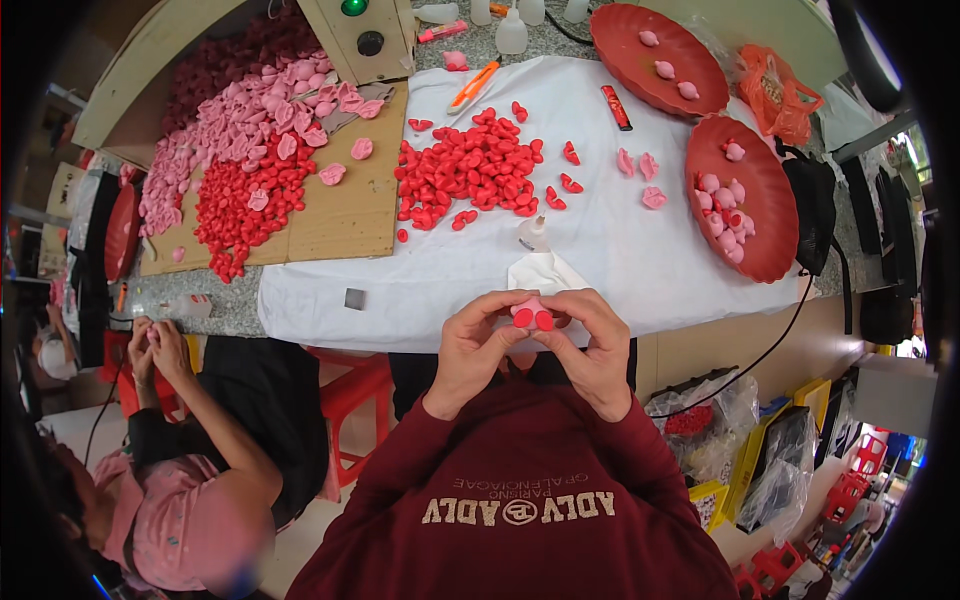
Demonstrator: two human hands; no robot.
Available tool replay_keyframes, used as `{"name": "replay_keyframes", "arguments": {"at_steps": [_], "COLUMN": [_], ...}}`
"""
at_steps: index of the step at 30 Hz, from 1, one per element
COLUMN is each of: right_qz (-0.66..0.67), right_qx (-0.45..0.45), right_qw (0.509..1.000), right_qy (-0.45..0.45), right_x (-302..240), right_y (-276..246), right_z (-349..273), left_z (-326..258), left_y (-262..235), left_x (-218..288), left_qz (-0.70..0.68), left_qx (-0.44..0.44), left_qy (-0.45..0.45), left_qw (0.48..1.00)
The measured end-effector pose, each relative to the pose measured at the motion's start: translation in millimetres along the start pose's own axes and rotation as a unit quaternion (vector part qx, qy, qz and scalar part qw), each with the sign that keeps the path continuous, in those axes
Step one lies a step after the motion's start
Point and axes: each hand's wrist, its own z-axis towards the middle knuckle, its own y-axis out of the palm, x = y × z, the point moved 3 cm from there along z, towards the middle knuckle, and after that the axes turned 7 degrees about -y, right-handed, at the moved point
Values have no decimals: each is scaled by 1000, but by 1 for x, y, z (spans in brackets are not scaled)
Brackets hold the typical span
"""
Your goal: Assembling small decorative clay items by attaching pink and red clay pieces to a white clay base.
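Observation:
Between my left hand (474,345) and my right hand (592,345) is a small pink toy figure (527,307) with two red oval parts facing me. Fingers and thumbs of both hands pinch it from either side, near the table's front edge. Just beyond my hands lie a folded white paper (547,270) and a small translucent glue bottle (533,234). Farther off, a heap of small red curved pieces (470,165) sits on the white cloth (340,285). Several loose pink pieces (652,197) lie to the right of that heap.
Two red scalloped trays (765,240) (635,50) at the right hold pink figures. On the left, cardboard (350,220) bears piled pink and red pieces. An orange cutter (473,87), a red tube (616,107) and a grey square (355,298) lie about. A co-worker's hands (160,345) are at the left.

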Motion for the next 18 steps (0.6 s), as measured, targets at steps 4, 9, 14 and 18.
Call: {"name": "replay_keyframes", "arguments": {"at_steps": [4, 9, 14, 18], "right_qz": [-22, -45, -102, -306], "right_qx": [-1, 4, 36, 199], "right_qw": [1000, 999, 994, 931], "right_qy": [-9, 25, 29, -33], "right_x": [-1, -3, 0, 3], "right_y": [-1, -8, -42, -111], "right_z": [-1, -1, 17, 50], "left_z": [2, 5, 1, 1], "left_y": [0, 4, 4, -1], "left_x": [-7, -9, 0, 5], "left_qz": [-2, 6, 91, 105], "left_qx": [-8, -12, 30, 42], "left_qy": [32, 61, -20, -40], "left_qw": [999, 998, 995, 993]}}
